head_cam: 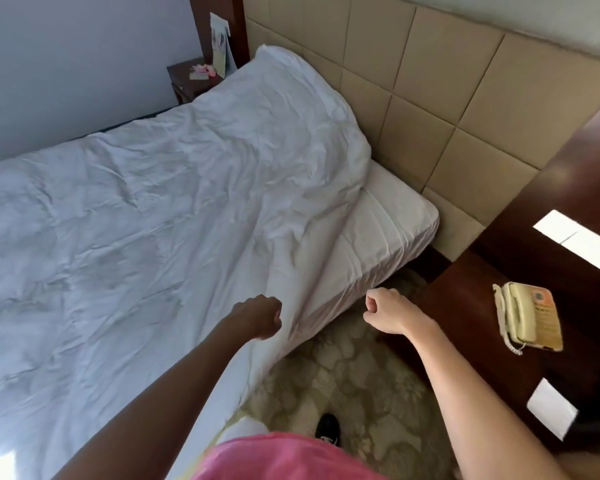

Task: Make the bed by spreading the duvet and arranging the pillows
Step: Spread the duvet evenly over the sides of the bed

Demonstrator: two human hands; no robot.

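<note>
The duvet (146, 209) is white cloth, matt and heavily creased — the bed (395, 216) sheet past the fingers is smoother cloth. The headboard (447, 109) looks like padded tan panels, softly matt. The worktop (551, 271) is dark glossy wood — its telephone (523, 317) cream plastic. The carpet (343, 375) is rough, patterned pile.

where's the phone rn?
Head view, right side: the phone lies on the dark wooden nightstand beside the bed's head end, right of the right hand, with a white card nearer the camera.

One head-worn wide-angle camera looks steeply down from the bedside, close over the duvet (146, 216) toward the headboard (430, 81).
</note>
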